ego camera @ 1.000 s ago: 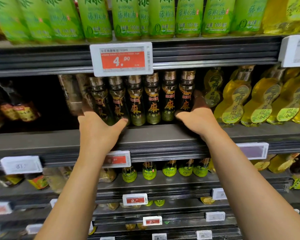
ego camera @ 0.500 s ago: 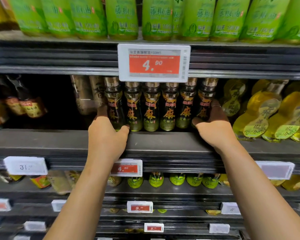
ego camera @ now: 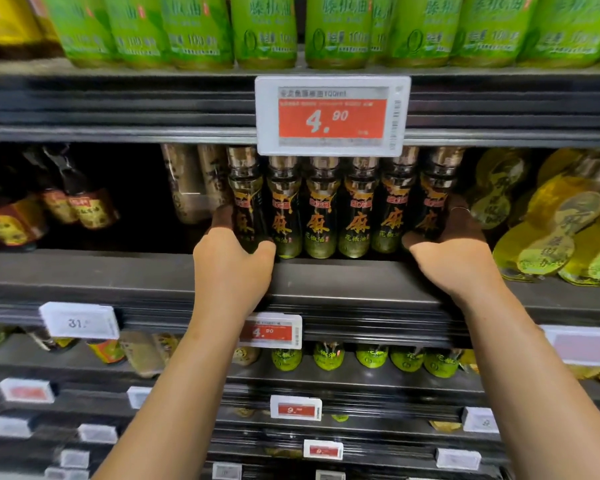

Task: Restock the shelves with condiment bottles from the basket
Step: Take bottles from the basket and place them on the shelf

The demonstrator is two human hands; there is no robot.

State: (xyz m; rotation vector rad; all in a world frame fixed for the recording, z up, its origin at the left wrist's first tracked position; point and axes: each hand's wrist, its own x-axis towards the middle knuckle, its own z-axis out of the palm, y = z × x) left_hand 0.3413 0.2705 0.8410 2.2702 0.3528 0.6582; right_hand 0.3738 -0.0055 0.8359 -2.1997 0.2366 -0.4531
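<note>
A row of several dark pepper-oil bottles [ego camera: 321,209] with gold caps and orange lettering stands on the middle shelf [ego camera: 343,278], under a red 4.90 price tag [ego camera: 331,116]. My left hand [ego camera: 229,268] grips the leftmost bottle [ego camera: 245,199], thumb across its front and fingers reaching along its left side. At the other end, my right hand [ego camera: 454,261] holds the rightmost bottle [ego camera: 433,199], thumb in front and ringed fingers round its right side. The basket is out of view.
Green-labelled bottles [ego camera: 264,29] fill the shelf above. Yellow oil bottles [ego camera: 551,230] crowd close to my right hand. Pale bottles [ego camera: 191,188] stand just behind my left hand, then a dark gap [ego camera: 136,202] and brown sauce bottles [ego camera: 84,206]. Lower shelves hold small green-labelled bottles [ego camera: 371,355].
Both hands stay on the two ends of the bottle row. The view has swung, so the row and price tag sit further right in frame.
</note>
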